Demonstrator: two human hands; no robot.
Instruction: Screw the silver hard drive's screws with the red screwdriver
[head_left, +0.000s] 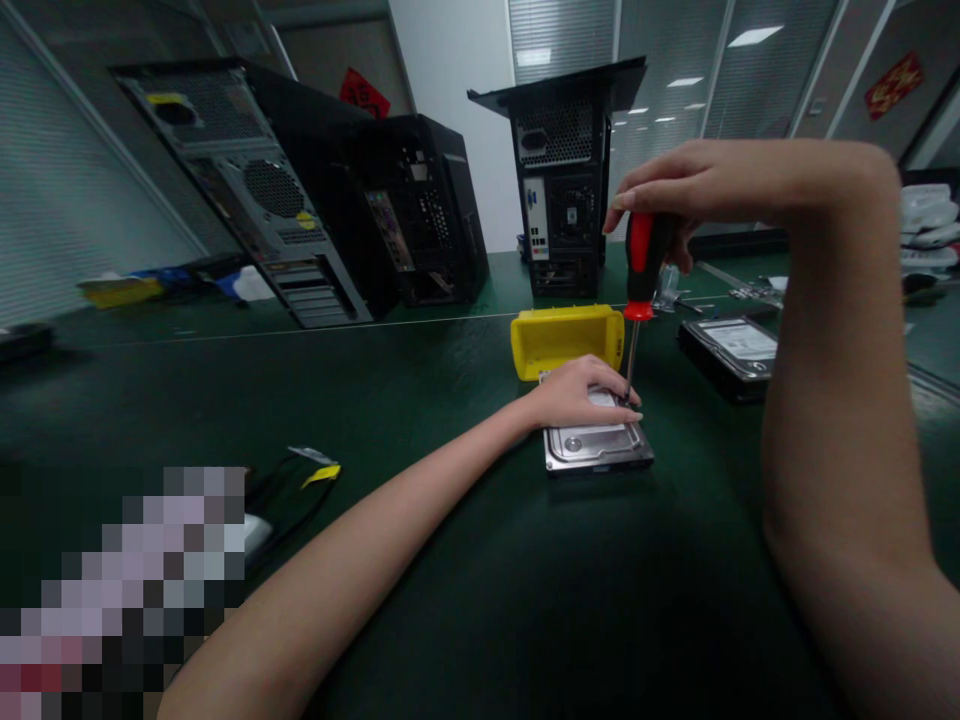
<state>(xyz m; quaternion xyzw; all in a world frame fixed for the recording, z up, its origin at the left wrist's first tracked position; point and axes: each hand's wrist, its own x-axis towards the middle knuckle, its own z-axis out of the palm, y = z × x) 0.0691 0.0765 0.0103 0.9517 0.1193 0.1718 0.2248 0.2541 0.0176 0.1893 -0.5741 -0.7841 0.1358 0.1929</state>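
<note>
A silver hard drive (600, 447) lies flat on the dark green table (420, 400). My left hand (581, 393) rests on its far part, fingers pressed down and pinched near the tip of a screwdriver shaft. My right hand (686, 190) is closed round the top of the red and black screwdriver (641, 270), which stands upright with its tip on the drive's far right corner.
A yellow plastic tray (564, 338) sits just behind the drive. A second hard drive (731, 350) lies to the right. Three black computer cases (262, 190) (427, 210) (566, 180) stand at the back. Black cables with a yellow tag (311, 480) lie at left.
</note>
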